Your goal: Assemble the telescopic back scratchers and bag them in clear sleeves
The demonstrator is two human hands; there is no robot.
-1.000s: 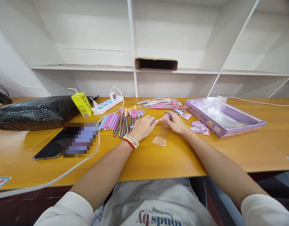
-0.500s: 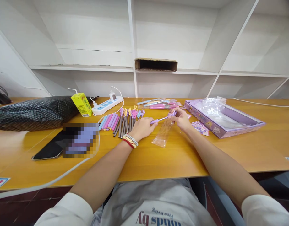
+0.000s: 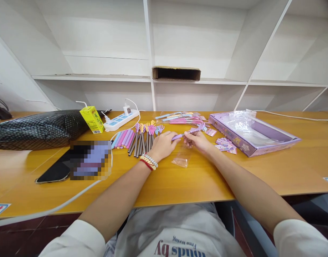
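Observation:
A purple back scratcher (image 3: 177, 137) lies across between my hands. Its handle end is gripped by the closed fingers of my left hand (image 3: 165, 144). My right hand (image 3: 197, 140) is closed around it near the claw-shaped head, which pokes out above the fingers. A clear plastic sleeve (image 3: 180, 160) rests on the table, partly under my right hand. Just left of my left hand lie several claw heads on dark rods (image 3: 142, 141), in purple, yellow, pink and blue. Beside them sits a row of coloured handles (image 3: 124, 138).
Bagged back scratchers (image 3: 180, 117) lie behind my hands. Printed cards (image 3: 225, 144) and a purple box tray (image 3: 271, 148) are on the right. Leftward are a power strip (image 3: 122, 121), a yellow drink carton (image 3: 92, 120), a phone (image 3: 55, 166) and a black wrapped bundle (image 3: 41, 128).
My right hand has moved left and down, closer to my left hand. The scratcher's claw head now shows above its fingers, and the silver rod between the hands is less visible.

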